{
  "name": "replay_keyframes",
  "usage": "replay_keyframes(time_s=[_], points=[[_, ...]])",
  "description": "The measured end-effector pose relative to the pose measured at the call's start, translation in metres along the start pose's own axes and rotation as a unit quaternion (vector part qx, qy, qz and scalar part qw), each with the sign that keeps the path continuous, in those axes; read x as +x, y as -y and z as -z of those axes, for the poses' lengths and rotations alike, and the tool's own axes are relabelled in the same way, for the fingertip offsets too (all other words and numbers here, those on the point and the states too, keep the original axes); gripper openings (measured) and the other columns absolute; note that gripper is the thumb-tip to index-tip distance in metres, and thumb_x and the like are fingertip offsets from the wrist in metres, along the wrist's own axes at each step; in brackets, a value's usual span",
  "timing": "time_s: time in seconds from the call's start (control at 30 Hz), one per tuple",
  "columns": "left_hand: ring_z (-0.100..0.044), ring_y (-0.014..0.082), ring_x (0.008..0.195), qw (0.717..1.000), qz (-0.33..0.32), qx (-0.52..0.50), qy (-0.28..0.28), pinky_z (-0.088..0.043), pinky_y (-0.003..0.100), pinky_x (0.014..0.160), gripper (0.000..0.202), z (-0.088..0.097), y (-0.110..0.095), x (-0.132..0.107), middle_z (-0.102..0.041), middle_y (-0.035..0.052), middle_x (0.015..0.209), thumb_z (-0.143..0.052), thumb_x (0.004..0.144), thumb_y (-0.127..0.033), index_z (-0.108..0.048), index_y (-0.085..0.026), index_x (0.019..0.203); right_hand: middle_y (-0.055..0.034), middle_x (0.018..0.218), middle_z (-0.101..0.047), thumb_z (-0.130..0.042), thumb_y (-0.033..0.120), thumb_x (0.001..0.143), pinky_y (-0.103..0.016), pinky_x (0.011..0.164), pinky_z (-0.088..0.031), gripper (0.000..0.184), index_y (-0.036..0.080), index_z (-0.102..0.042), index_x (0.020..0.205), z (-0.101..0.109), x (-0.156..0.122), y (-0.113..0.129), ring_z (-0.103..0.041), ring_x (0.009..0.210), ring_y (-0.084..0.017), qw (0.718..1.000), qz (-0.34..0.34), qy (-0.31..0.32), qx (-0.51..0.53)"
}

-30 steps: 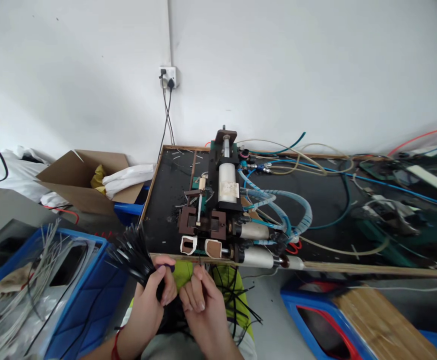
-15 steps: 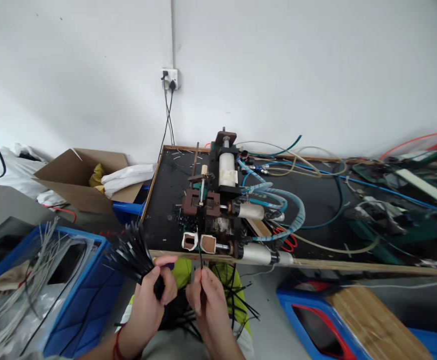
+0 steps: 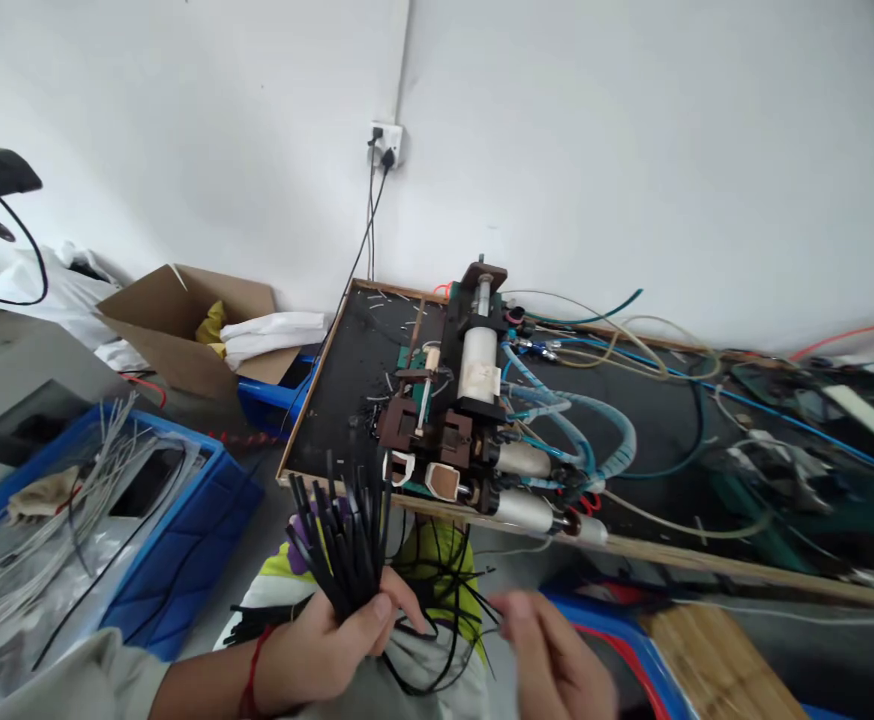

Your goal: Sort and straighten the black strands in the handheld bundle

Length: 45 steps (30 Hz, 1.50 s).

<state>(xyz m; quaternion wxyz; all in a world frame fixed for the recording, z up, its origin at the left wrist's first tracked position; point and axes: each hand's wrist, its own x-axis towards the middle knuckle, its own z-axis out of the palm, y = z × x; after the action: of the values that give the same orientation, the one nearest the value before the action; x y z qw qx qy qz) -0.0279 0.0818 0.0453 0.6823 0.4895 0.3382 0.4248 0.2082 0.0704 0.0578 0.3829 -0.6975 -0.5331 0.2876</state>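
My left hand point(image 3: 336, 645) is closed round a thick bundle of black cable ties point(image 3: 341, 540), whose ends fan upward just below the bench's front edge. Loose black ties point(image 3: 448, 610) trail over my lap beside it. My right hand point(image 3: 557, 655) hovers to the right of the bundle, blurred by motion, its fingers partly spread and nothing visible in them. In front of both hands stands a small pneumatic machine point(image 3: 467, 410) with a white cylinder, brown jaws and blue hoses, on a black-topped bench point(image 3: 332, 400).
A blue crate point(image 3: 182, 540) with grey-white ties in a plastic bag sits at the left. Another blue crate with a wooden board point(image 3: 714, 670) lies at the lower right. A cardboard box point(image 3: 182, 330) stands against the wall. Hoses and cables point(image 3: 707, 400) cover the bench's right side.
My view swung left and down. My left hand lifted the tie bundle more upright. My right hand let go of the single tie near the machine and moved right, away from the bundle.
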Motion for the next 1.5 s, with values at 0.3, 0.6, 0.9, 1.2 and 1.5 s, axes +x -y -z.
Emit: replay_keyframes(time_s=[0.3, 0.6, 0.9, 1.2, 1.5], points=[[-0.033, 0.0114, 0.048, 0.991, 0.067, -0.024, -0.114, -0.031, 0.026, 0.046, 0.052, -0.012, 0.020, 0.006, -0.044, -0.0040, 0.052, -0.065, 0.082, -0.070, -0.061, -0.019, 0.073, 0.0000, 0.066, -0.054, -0.057, 0.034, 0.099, -0.026, 0.056, -0.042, 0.036, 0.020, -0.061, 0.066, -0.066, 0.008, 0.089, -0.054, 0.061, -0.016, 0.963, 0.140, 0.086, 0.212], [-0.070, 0.0221, 0.069, 0.959, 0.004, -0.053, -0.279, -0.056, 0.033, 0.073, 0.048, -0.003, 0.003, 0.020, -0.075, 0.0095, 0.073, -0.062, 0.090, -0.061, -0.074, -0.016, 0.078, -0.0049, 0.082, -0.070, -0.055, 0.040, 0.101, -0.032, 0.072, -0.053, 0.028, 0.021, -0.066, 0.083, -0.085, -0.004, 0.050, -0.066, 0.076, -0.021, 0.908, 0.057, -0.071, 0.408], [-0.040, 0.0080, 0.043, 0.945, 0.027, -0.110, -0.308, -0.036, 0.020, 0.041, 0.043, 0.001, 0.001, 0.031, -0.049, -0.0052, 0.049, -0.084, 0.070, -0.054, -0.074, -0.014, 0.081, 0.0000, 0.068, -0.063, -0.050, 0.033, 0.101, -0.025, 0.055, -0.041, 0.027, 0.021, -0.065, 0.081, -0.091, 0.002, 0.047, -0.058, 0.058, -0.015, 0.962, 0.130, 0.167, 0.173], [-0.027, 0.0055, 0.042, 0.933, -0.015, -0.124, -0.339, -0.027, 0.018, 0.041, 0.041, 0.011, -0.009, 0.042, -0.036, -0.0103, 0.046, -0.081, 0.078, -0.048, -0.077, -0.014, 0.099, 0.0066, 0.051, -0.042, -0.052, 0.055, 0.100, -0.027, 0.050, -0.028, 0.044, 0.022, -0.055, 0.072, -0.100, 0.001, 0.035, -0.033, 0.047, -0.012, 0.889, -0.038, 0.181, 0.420], [-0.023, 0.0048, 0.038, 0.936, -0.013, -0.143, -0.323, -0.023, 0.019, 0.040, 0.032, 0.016, -0.010, 0.040, -0.034, -0.0112, 0.042, -0.078, 0.083, -0.045, -0.069, -0.014, 0.080, 0.0114, 0.043, -0.034, -0.068, 0.043, 0.093, -0.023, 0.046, -0.024, 0.027, 0.022, -0.059, 0.079, -0.131, 0.017, 0.046, -0.011, 0.043, -0.010, 0.684, -0.188, 0.168, 0.684]])
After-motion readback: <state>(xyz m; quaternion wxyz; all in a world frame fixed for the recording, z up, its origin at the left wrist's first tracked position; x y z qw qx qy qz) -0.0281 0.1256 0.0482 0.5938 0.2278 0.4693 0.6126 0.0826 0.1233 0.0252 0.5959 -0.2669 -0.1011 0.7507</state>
